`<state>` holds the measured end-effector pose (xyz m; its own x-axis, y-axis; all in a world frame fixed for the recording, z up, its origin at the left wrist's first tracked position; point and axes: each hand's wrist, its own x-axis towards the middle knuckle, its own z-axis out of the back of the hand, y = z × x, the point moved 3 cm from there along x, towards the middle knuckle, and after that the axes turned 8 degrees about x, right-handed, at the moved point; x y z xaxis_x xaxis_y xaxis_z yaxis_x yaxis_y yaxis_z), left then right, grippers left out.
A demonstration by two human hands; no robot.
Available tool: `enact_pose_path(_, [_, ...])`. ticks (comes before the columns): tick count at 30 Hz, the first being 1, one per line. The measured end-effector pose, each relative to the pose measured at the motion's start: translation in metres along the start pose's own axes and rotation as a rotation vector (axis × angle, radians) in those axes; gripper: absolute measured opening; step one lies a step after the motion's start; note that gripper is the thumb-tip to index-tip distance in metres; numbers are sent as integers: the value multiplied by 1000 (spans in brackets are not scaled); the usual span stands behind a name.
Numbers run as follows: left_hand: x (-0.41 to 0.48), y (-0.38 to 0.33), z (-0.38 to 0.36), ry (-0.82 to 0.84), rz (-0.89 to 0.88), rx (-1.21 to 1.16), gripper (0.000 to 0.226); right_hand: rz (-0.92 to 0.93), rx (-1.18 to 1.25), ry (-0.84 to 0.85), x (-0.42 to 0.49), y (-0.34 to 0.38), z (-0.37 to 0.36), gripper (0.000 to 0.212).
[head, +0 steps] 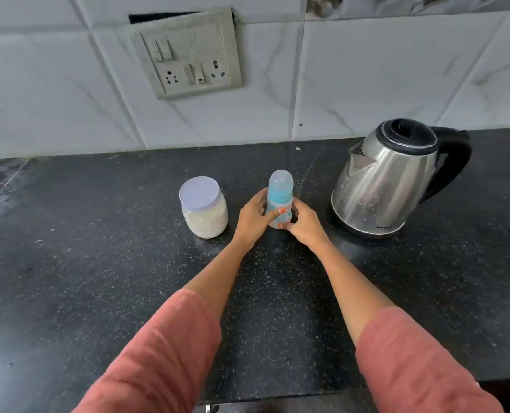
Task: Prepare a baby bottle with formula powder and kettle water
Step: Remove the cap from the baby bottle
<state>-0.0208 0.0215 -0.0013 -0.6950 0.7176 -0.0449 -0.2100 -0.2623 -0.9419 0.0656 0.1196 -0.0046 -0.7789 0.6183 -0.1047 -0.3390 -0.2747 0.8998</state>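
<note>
A small baby bottle [280, 190] with a clear cap and a teal collar stands upright on the black counter [98, 278]. My left hand [253, 217] wraps its left side and my right hand [302, 223] holds its lower right side. To its left stands a clear jar of pale formula powder [203, 207], its white lid on. A steel electric kettle [387, 177] with a black lid and handle stands to the right, lid closed.
A tiled wall [366, 79] rises behind the counter with a switch and socket panel [188, 55]. The counter's front edge runs along the bottom of the view. Pink sleeves cover both my forearms.
</note>
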Motion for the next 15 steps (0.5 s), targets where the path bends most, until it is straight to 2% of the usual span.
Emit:
enact_pose_path(3, [3,-3,3,-2,-10,20,62,-13,81,-14,3,-1,-1,60])
enact_pose_path(8, [-1,-4,4,-21,4,57,66,22,54,-18,-4,4,2,59])
enact_pose_path(15, [-38,-14,10,26,-55,137,59,33,48,9,-46,2,10,64])
